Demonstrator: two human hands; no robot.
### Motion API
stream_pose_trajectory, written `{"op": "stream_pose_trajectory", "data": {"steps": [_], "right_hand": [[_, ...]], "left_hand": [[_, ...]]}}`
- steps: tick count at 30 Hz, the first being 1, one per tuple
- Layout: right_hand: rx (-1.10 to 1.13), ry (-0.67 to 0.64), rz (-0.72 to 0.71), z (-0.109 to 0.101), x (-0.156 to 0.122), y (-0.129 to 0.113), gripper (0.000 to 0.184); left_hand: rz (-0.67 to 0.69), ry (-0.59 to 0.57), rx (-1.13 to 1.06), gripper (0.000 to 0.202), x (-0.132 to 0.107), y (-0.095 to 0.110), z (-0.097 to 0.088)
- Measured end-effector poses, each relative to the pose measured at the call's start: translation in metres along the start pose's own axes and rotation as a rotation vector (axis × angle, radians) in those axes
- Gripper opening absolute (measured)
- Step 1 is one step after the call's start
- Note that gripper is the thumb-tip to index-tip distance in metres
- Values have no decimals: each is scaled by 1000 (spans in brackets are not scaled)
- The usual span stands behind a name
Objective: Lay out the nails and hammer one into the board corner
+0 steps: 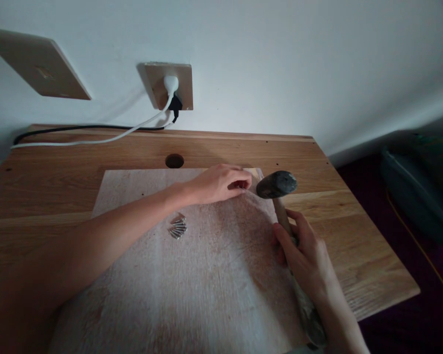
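My right hand (pixel 302 250) is closed around the wooden handle of a mallet (pixel 276 185). The mallet's dark, thick head is raised just right of my left hand (pixel 223 183), near the board's far right corner. Thumb and fingers of that left hand are pinched together low over the pale wood-grain board (pixel 206 275). A tiny glint shows at the fingertips, but what they hold is too small to make out. Left of centre on the board, below my left forearm, lies a small fan of silver screws or nails (pixel 177 228).
The board lies on a wooden tabletop (pixel 354 236) with a round cable hole (pixel 174 161) behind it. White and black cables (pixel 107 140) run left from a wall socket (pixel 186 83). A wall switch (pixel 40 64) is further left. Dark cushions (pixel 417 191) are at the right.
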State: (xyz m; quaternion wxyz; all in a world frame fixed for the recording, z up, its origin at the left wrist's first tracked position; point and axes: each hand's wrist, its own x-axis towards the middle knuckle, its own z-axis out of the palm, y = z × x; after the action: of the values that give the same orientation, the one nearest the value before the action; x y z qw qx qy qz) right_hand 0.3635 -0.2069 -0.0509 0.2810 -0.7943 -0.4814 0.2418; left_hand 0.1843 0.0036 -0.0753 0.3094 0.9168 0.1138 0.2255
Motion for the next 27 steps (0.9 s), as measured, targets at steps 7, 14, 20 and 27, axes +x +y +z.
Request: {"op": "stream_pose_trajectory", "data": {"steps": [7,14,20,27], "right_hand": [[-74,0,-3,-1,0,-3,39],[-77,9,-3,-1,0,-4,38],[-62,2,-3,0,1,-6,39],[-63,12,-23,-1,0,-4,40]], "left_hand": [[-7,20,49,9,-1,1,3],[-52,79,76,9,0,-2,3],[-82,90,84,12,-1,-3,3],[-55,117,58,14,-1,-3,3]]}}
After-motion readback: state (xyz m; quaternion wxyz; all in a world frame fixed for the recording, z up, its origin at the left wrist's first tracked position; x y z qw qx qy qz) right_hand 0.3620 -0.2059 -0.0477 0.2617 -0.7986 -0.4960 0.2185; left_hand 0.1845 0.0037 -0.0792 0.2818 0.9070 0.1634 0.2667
